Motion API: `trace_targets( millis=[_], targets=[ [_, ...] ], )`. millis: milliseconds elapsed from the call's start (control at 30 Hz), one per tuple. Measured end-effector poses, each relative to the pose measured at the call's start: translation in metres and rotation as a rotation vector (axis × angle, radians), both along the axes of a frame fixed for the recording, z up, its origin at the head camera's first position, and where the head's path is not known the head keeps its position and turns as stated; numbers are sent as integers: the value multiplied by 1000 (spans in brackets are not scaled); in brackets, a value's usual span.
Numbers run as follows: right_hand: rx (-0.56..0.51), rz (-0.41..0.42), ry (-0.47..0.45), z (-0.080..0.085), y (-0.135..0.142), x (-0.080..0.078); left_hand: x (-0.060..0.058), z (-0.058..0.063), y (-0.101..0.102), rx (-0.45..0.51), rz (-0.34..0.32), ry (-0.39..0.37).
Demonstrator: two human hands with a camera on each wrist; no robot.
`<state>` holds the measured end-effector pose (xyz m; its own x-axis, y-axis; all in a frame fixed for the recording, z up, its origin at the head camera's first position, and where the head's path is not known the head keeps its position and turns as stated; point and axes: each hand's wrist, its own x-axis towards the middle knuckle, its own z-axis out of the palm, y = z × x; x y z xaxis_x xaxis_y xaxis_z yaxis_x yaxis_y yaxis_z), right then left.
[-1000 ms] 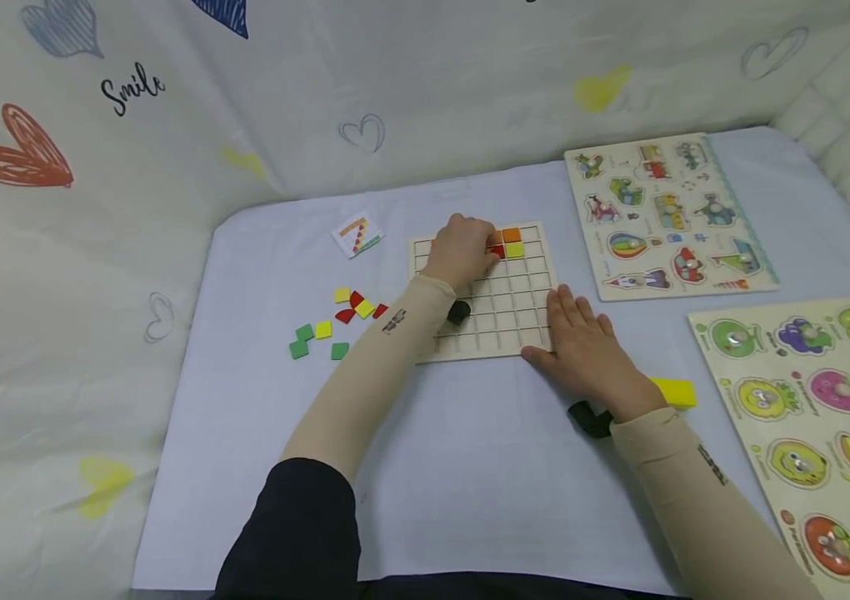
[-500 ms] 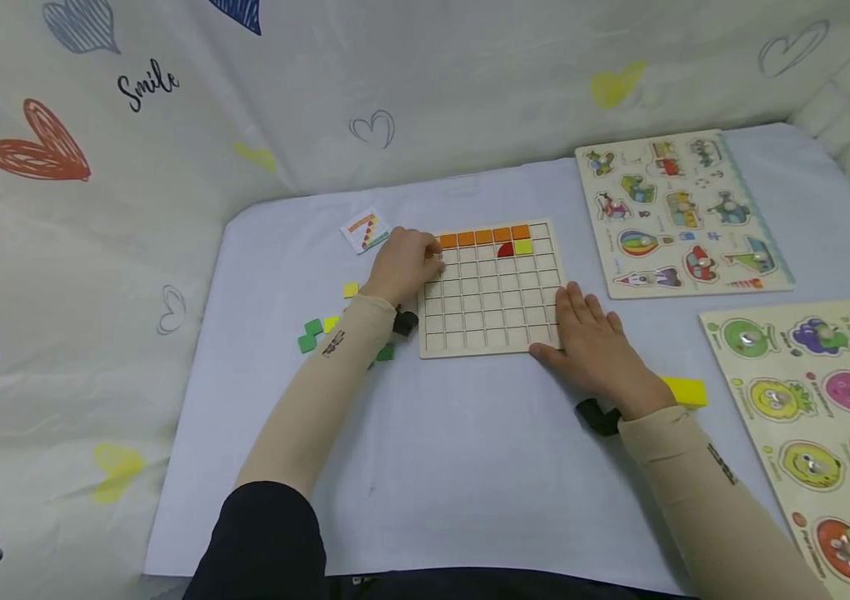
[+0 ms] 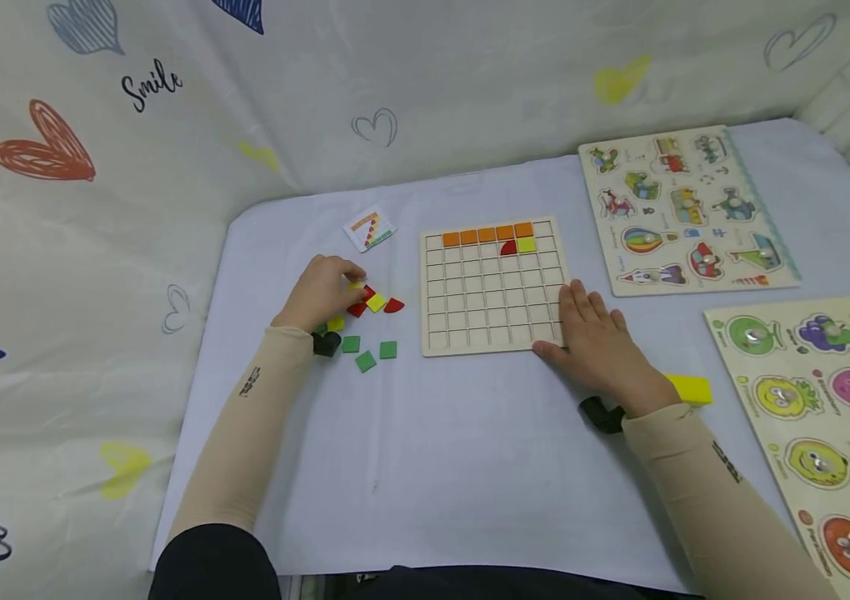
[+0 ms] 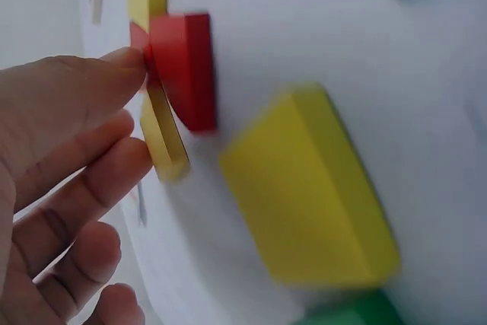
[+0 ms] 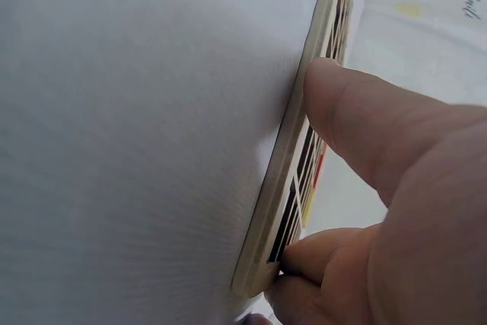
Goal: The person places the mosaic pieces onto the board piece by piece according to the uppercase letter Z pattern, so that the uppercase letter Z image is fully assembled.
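Note:
At the scattered tiles, my left hand reaches down with thumb and fingers apart. In the left wrist view its thumb and fingertips are close to a small yellow tile, and a red piece lies beside that one. A nearer yellow square tile lies flat. My right hand rests with extended fingers on the right edge of the wooden grid board. Along the board's top row sit several orange tiles, with a red quarter-round and a yellow square below.
Several green tiles and a red quarter-round lie left of the board. A pattern card is behind them. To the right are two picture puzzle boards and a yellow block by the right wrist.
My left hand has moved left from the board's upper rows to the loose tiles, uncovering the orange row and the red and yellow pieces. The right hand stays at the board's edge.

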<state>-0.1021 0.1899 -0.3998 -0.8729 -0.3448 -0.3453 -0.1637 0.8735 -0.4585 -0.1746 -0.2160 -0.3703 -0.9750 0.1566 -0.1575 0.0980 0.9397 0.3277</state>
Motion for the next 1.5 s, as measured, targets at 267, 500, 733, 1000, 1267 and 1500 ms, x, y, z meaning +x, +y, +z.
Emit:
trace_targets(
  millis=[267,500,733,1000,1267,1500],
  targets=[
    [2,-5,4,0,2,-1,2,-2,-13,-25,26,-32],
    [1,-5,8,-1,3,-1,1,0,-13,-18,67,-49],
    [3,-8,6,-2,3,1,-9,-2,0,27,64,-6],
    [2,-18,-4,-1,3,1,-27,-2,58,68,-28,-24],
    [1,-15,1,-1,2,1,-40,-1,126,44,-223,9],
    [0,-13,12,-3,0,0,-42,-6,177,14,-300,33]
  ],
)
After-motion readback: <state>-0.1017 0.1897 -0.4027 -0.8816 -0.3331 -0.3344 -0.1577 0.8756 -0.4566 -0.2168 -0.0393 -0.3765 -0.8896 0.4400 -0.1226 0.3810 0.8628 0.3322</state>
